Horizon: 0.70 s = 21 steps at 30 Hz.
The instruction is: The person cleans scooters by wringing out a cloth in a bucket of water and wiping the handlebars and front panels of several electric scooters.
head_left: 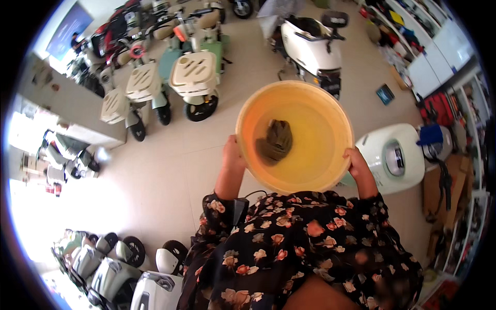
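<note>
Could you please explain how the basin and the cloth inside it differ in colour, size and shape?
Colour: the basin is yellow-orange, while the cloth is dark brown.
Size: the basin is much larger; the cloth covers only a small part of its inside, left of the middle.
Shape: the basin is round and open at the top, whereas the cloth lies crumpled in a lump.
Shared: neither shows a clear printed pattern.

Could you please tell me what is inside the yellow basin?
Inside the yellow basin, a crumpled dark brown cloth lies left of the middle, apparently in some water. The cloth covers the patch of bottom beneath it, so that part cannot be seen.
</note>
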Tool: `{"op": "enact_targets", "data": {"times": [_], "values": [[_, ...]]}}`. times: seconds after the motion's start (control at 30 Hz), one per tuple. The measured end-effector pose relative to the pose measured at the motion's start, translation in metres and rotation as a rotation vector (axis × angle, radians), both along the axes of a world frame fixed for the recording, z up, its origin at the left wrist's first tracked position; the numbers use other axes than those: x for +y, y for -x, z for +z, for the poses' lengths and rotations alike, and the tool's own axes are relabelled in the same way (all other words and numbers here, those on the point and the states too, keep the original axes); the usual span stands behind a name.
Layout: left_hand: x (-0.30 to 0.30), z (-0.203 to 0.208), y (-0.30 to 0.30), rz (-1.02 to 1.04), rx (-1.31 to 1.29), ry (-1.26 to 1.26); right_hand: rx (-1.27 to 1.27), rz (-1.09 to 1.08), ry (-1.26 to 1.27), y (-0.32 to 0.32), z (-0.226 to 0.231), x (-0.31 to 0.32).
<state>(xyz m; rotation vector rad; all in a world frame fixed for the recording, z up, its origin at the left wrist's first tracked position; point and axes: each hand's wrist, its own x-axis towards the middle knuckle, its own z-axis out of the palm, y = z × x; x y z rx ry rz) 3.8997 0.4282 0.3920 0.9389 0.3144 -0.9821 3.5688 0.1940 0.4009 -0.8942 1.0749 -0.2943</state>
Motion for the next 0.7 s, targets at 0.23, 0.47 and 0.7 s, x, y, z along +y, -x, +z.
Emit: {"op": "enact_targets", "data": {"times": [0.23,0.47,0.7], "values": [[0.039,0.041,0.012,0.075,-0.054,-0.020,-0.112,0.033,-0.023,-0.027,0.020,0.017],[0.072,0.053,0.015,0.184,-0.082,-0.075,-0.141,0.218,-0.060,-0.045,0.014,0.019],[0.087,0.054,0.017,0.229,-0.157,-0.176,-0.153,0.247,-0.093,-0.067,0.013,0.014]]}}
